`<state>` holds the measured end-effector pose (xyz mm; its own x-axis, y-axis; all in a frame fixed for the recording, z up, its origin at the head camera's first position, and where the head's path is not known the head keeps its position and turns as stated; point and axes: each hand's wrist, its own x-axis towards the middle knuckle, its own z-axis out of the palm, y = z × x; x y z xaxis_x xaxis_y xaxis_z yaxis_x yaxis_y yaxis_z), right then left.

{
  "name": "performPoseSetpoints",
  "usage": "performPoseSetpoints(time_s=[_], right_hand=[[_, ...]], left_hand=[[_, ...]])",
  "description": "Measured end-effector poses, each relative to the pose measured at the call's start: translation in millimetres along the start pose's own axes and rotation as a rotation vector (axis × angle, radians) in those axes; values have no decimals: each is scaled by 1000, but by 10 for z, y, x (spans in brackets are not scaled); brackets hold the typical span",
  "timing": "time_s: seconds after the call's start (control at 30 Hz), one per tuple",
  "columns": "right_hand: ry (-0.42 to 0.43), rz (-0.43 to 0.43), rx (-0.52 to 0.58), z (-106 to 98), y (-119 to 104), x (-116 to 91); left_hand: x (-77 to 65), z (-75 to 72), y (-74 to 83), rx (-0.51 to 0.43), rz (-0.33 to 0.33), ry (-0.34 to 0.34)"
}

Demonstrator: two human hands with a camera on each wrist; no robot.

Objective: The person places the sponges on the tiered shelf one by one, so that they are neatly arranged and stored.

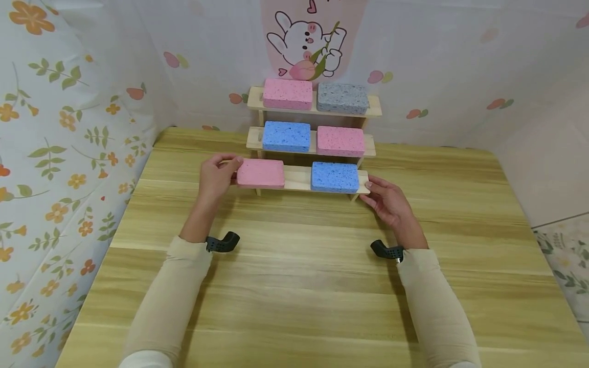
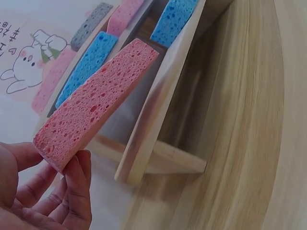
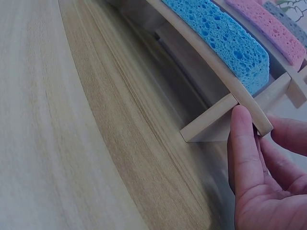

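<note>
A wooden three-step rack (image 1: pixel 297 177) stands at the back of the table, bearing pink, blue and grey sponges. My left hand (image 1: pixel 215 176) pinches the end of a pink sponge (image 2: pixel 98 103) between thumb and fingers. In the left wrist view that sponge is raised and tilted above the lowest shelf's left end. My right hand (image 1: pixel 390 200) grips the right end of the lowest shelf (image 3: pixel 256 115), thumb above and fingers beneath. A blue sponge (image 1: pixel 335 177) lies on that shelf beside the right hand.
On the middle shelf lie a blue sponge (image 1: pixel 286 136) and a pink sponge (image 1: pixel 340 141). The top shelf carries a pink sponge (image 1: pixel 287 94) and a grey sponge (image 1: pixel 342 98). Behind the rack hangs a patterned cloth (image 1: pixel 202 30). The wooden table (image 1: pixel 294 286) extends in front.
</note>
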<state>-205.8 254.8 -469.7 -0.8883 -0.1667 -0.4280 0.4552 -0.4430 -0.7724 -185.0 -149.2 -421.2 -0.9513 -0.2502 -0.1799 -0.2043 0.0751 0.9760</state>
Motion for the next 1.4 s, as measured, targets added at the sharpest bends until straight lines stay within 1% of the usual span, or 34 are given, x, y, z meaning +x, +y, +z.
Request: performPoseSetpoints(time_s=[0.13, 0.3, 0.5, 0.7, 1.07, 1.27, 1.4], right_hand=[[-1, 0, -6, 9, 0, -3], [11, 7, -15, 4, -1, -6], [5, 3, -22, 11, -1, -1], [13, 8, -23, 3, 6, -15], [12, 9, -21, -4, 13, -23], [5, 1, -35, -3, 19, -27], [-1, 0, -32, -14, 4, -42]], left_hand=[[21, 53, 6, -24, -3, -19], [51, 134, -4, -32, -5, -42], [70, 238, -12, -17, -15, -50], [95, 341, -29, 28, -1, -68], [112, 425, -45, 18, -20, -77], [118, 460, -53, 0, -5, -71], [111, 482, -41, 14, -3, -75]])
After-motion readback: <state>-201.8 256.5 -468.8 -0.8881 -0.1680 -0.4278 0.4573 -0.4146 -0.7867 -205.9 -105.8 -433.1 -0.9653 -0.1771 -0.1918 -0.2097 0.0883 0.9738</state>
